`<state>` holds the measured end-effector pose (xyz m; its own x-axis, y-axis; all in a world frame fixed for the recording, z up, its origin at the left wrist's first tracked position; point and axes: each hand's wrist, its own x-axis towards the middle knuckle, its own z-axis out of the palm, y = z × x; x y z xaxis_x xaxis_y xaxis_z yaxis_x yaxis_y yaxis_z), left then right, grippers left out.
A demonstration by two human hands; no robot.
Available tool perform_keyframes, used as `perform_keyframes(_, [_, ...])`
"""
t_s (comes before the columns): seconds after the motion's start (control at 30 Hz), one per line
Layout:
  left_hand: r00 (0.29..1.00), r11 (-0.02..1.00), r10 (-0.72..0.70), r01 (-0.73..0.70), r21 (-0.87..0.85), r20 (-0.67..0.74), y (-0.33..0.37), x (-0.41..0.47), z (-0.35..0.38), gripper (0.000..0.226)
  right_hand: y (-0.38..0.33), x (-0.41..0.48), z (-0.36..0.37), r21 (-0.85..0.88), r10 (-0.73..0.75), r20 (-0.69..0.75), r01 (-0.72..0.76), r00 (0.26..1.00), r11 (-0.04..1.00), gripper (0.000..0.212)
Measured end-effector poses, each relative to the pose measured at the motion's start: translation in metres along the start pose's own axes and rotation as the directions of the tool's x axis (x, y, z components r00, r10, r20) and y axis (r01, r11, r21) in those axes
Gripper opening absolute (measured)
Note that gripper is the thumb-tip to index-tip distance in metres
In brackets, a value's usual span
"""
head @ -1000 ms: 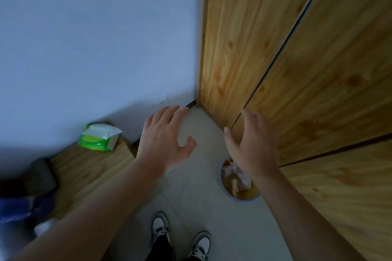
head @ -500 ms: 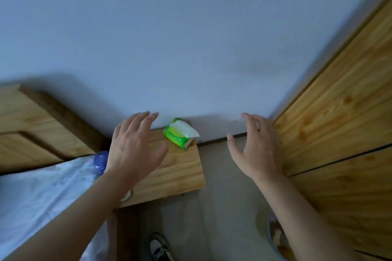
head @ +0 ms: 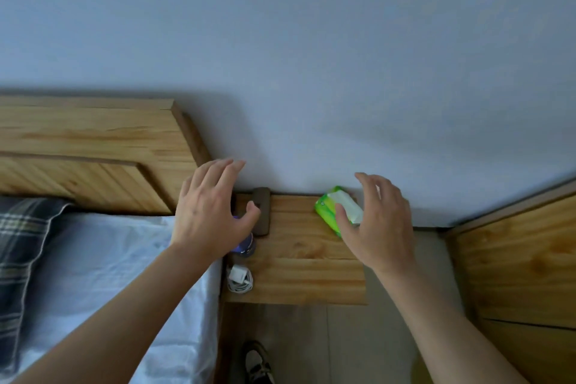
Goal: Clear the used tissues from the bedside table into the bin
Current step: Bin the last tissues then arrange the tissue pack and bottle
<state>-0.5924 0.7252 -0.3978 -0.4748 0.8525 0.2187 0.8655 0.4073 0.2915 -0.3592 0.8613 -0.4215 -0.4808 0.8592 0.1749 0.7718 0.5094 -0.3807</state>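
The wooden bedside table [head: 299, 271] stands between the bed and the wardrobe. A green tissue pack [head: 330, 212] with a white sheet sticking out lies at its back right. My right hand [head: 377, 224] hovers open just in front of the pack, fingers spread, holding nothing. My left hand [head: 212, 209] is open above the table's left edge and partly hides a blue-capped bottle [head: 246, 245]. No loose used tissue shows on the table. The bin is out of view.
A dark flat case [head: 261, 212] lies at the table's back left and a white charger with coiled cable [head: 239, 279] at its front left. The bed with white sheet [head: 103, 259] and wooden headboard [head: 93, 146] is left, the wooden wardrobe [head: 523, 259] right. My shoe [head: 257, 362] shows on the floor.
My view has swung left from the floor bin beside the wardrobe to the bedside table. Both open hands have come over the table, the right one close to the tissue pack.
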Motion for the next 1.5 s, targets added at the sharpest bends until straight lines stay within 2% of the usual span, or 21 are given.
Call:
perform_keyframes(0.3, [0.996,0.997,-0.074,0.075,-0.030,0.039,-0.042,-0.004,0.017,0.066,-0.029,0.019,0.037,-0.010,-0.035,0.032,0.035,0.999,0.999,0.055])
perform_keyframes(0.5, [0.990,0.993,-0.113,0.116,-0.036,0.080,-0.049,-0.002,0.045,0.067,-0.015,0.029,0.065,-0.030,-0.044,0.081,0.047,0.996,0.998,0.057])
perform_keyframes(0.7, [0.975,0.978,-0.184,0.195,-0.079,0.128,-0.034,0.017,0.105,0.065,0.016,0.043,0.111,-0.030,-0.049,0.114,0.052,0.992,0.998,0.058])
perform_keyframes(0.8, [0.939,0.959,-0.262,0.280,-0.052,0.223,-0.029,0.027,0.144,0.068,0.037,0.049,0.139,-0.051,-0.037,0.159,0.046,0.987,0.998,0.060])
perform_keyframes(0.93, [0.846,0.933,-0.322,0.359,-0.007,0.424,-0.023,0.036,0.203,0.068,0.068,0.055,0.178,-0.096,-0.001,0.200,0.021,0.980,0.995,0.063])
perform_keyframes(1.03, [0.798,0.923,-0.352,0.381,0.042,0.489,-0.026,0.037,0.244,0.072,0.088,0.055,0.205,-0.118,0.015,0.221,0.012,0.975,0.993,0.067])
perform_keyframes(1.13, [0.760,0.905,-0.419,0.396,0.158,0.496,-0.035,0.038,0.277,0.073,0.105,0.052,0.228,-0.156,0.047,0.247,-0.008,0.968,0.988,0.074])
perform_keyframes(1.3, [0.767,0.863,-0.487,0.349,0.366,0.417,-0.044,0.033,0.321,0.073,0.122,0.050,0.258,-0.247,0.113,0.289,-0.040,0.951,0.968,0.091])
perform_keyframes(1.5, [0.665,0.776,-0.627,0.485,0.403,0.406,-0.045,0.032,0.357,0.084,0.140,0.056,0.277,-0.256,0.210,0.258,-0.142,0.943,0.956,0.115])
